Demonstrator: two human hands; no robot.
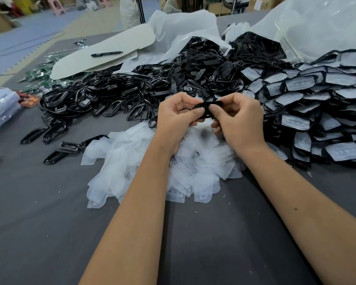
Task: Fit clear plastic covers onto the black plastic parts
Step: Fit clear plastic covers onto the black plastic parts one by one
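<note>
Dark grey felt-like table (49, 202) in a storeroom, heaped uncountably with black parts and clear covers (144, 161); left hand (176, 118), right hand (237, 122) pinching one glossy black oval plastic part (209, 104).

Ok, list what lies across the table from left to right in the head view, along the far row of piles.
Green circuit boards → black marker pen → pile of bare black parts → pile of covered black parts.

A factory packing floor: bulk heaps of glossy black plastic parts (103, 99) are covering the grey tabletop (49, 202), with brown cardboard cartons (261, 4) standing beyond it.
</note>
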